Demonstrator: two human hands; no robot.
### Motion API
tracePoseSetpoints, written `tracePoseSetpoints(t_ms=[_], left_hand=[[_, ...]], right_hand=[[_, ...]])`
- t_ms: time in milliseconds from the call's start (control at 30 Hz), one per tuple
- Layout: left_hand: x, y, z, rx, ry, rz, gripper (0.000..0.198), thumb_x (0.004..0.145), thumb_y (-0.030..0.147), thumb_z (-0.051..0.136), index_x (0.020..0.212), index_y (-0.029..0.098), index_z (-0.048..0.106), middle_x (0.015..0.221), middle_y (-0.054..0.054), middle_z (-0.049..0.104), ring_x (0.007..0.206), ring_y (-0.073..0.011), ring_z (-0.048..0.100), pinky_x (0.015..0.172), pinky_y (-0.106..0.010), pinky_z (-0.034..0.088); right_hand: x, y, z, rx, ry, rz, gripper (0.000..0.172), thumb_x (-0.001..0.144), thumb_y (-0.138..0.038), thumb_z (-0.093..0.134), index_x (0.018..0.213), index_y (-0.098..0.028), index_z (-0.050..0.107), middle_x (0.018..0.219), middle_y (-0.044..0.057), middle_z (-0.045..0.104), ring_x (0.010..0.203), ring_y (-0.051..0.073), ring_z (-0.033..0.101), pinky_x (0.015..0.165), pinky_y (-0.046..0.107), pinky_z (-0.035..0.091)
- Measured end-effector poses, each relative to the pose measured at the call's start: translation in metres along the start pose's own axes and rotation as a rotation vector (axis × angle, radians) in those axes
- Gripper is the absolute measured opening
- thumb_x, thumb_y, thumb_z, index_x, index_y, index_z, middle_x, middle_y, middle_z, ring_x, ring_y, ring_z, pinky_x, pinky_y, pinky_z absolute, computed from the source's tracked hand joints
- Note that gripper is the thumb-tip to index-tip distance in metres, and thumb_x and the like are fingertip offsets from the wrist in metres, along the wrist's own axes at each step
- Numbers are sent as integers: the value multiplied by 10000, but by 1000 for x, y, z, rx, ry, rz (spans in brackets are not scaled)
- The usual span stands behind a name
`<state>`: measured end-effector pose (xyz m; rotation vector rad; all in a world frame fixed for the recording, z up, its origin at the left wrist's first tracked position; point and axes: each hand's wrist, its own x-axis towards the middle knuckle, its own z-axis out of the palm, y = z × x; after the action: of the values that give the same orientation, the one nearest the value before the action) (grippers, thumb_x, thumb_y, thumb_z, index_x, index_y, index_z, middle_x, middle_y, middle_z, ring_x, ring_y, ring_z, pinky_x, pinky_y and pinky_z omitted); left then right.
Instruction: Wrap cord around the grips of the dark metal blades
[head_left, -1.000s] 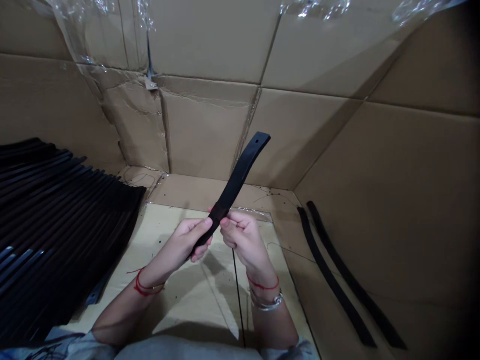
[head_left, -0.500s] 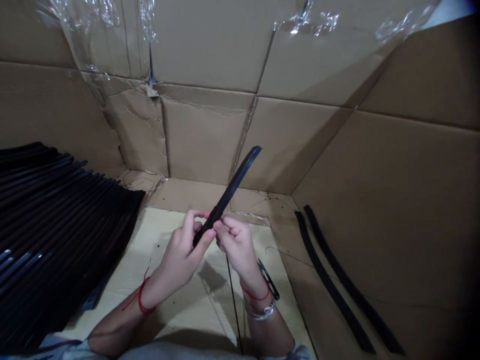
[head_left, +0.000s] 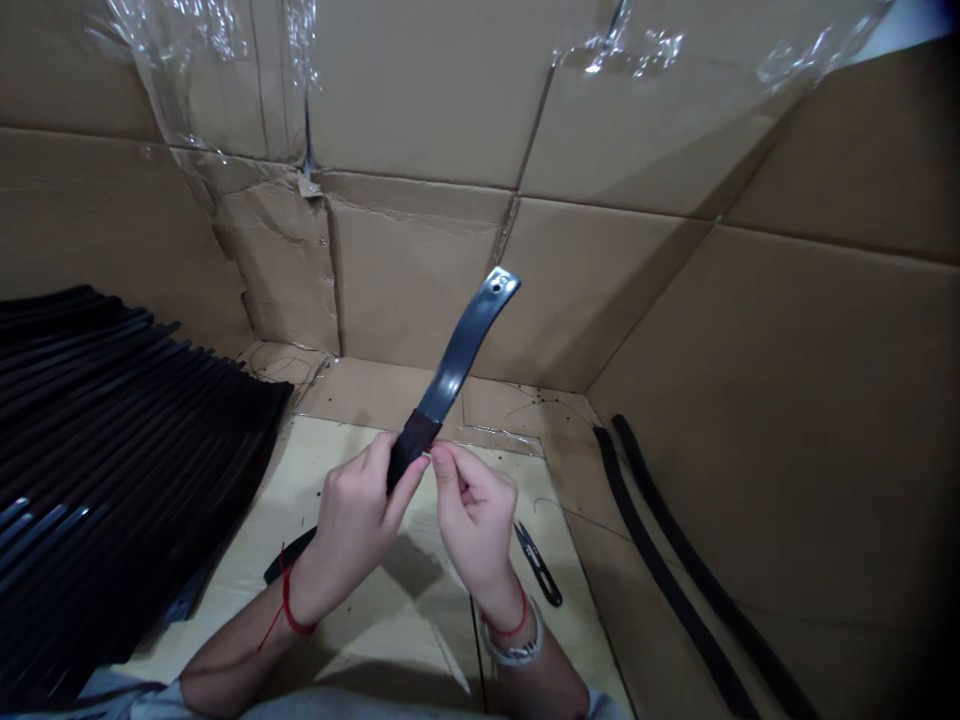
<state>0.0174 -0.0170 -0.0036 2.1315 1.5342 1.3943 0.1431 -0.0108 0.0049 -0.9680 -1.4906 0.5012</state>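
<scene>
- Far left, we've got a big fanned stack of black strips (head_left: 127, 430) lying in overlapping rows, with paler, grey-blue ends (head_left: 30, 540) showing at its lower corner.
- Moving in, a short black piece (head_left: 289, 555) pokes out from behind the left wrist, lying on a pale cardboard sheet (head_left: 442, 600). A red string (head_left: 289, 610) circles that wrist.
- Now the action: the left hand (head_left: 352, 525) has its fingers (head_left: 375, 470) curled tightly around the lower end of a black strip (head_left: 457, 365), thumb pressed along it.
- That strip is up in the air above the sheet, tilted up and away to the right, and it has a slight curve. We can see a small hole (head_left: 496, 284) near its tip and a darker, reddish band (head_left: 415, 435) just above the left hand.
- Right beside that band, the right hand (head_left: 472, 530) has its fingertips (head_left: 441, 455) pinched together. We can't tell whether they're holding anything fine or touching the strip.
- On that wrist, a red string and a silver bracelet (head_left: 514, 650).
- Just to the right, small black thread snips (head_left: 538, 565) lie on the sheet.
- Far right, two long black strips (head_left: 664, 570) (head_left: 709, 570) lie side by side, well apart from the stack.
- So the count stands: one strip in hand, two set aside, and a far larger stack at left.
</scene>
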Motion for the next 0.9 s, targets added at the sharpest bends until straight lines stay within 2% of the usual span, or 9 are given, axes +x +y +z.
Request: tracePoseSetpoints(t_ms=[100,200,300,367,467,533,667,767,900], left_hand=[[0,1,-5,-207,-105,-33,227,953,372,445,948,171,551,690,-5,577,584,-140,518,564,-241,350],[3,0,-10,-580,-364,-130,302,978,407,362,873,180,530,555,54,451,454,-98,403,458,-210,292],[8,-4,-8,-742,-529,-174,420,982,448,302,747,170,511,560,30,492,460,-95,445,469,-210,340],[11,-7,-3,-628,-446,-168,403,983,425,308,798,160,549,633,-6,562,564,-123,528,563,-232,396],[10,-9,5,-401,-250,-153,312,989,361,315,1076,170,546,646,14,552,571,-135,514,575,-249,366],[9,-8,8,-367,-231,-136,298,992,344,316,1126,183,527,607,38,502,512,-124,461,538,-249,326],[9,-3,5,-590,-293,-196,274,987,386,345,953,190,533,588,45,467,471,-91,411,493,-231,304],[14,-4,-7,-839,-330,-326,288,967,439,383,888,190,504,562,60,440,420,-64,364,421,-199,253],[19,-12,-35,-1005,-210,-454,265,938,432,464,949,177,535,532,74,426,387,-39,326,378,-149,226]], right_hand=[[6,2,-2,228,-136,126,328,908,-435,554,864,-151,713,549,-24,469,469,96,351,424,223,294],[12,5,-7,474,-320,271,444,822,-544,631,975,-134,708,528,-37,465,422,77,315,381,212,255],[14,5,-7,488,-253,285,373,799,-505,674,822,-133,694,537,-15,526,436,89,416,396,212,325],[13,6,-1,410,-143,252,311,832,-439,654,722,-148,647,528,-9,551,458,109,493,420,216,382],[9,8,7,279,-88,230,271,884,-366,588,710,-160,609,520,-14,567,458,116,529,425,210,402],[8,10,9,206,-92,234,283,901,-367,559,705,-165,593,527,-11,580,465,116,535,426,206,396],[15,10,0,163,-146,296,356,843,-457,629,649,-166,560,539,-12,563,479,106,496,441,212,356],[19,10,-18,238,-338,410,456,767,-576,666,613,-159,563,484,-57,428,427,68,343,401,211,239],[-5,19,-65,316,-735,647,503,788,-634,611,647,-150,603,421,-98,291,379,54,203,377,222,114]])
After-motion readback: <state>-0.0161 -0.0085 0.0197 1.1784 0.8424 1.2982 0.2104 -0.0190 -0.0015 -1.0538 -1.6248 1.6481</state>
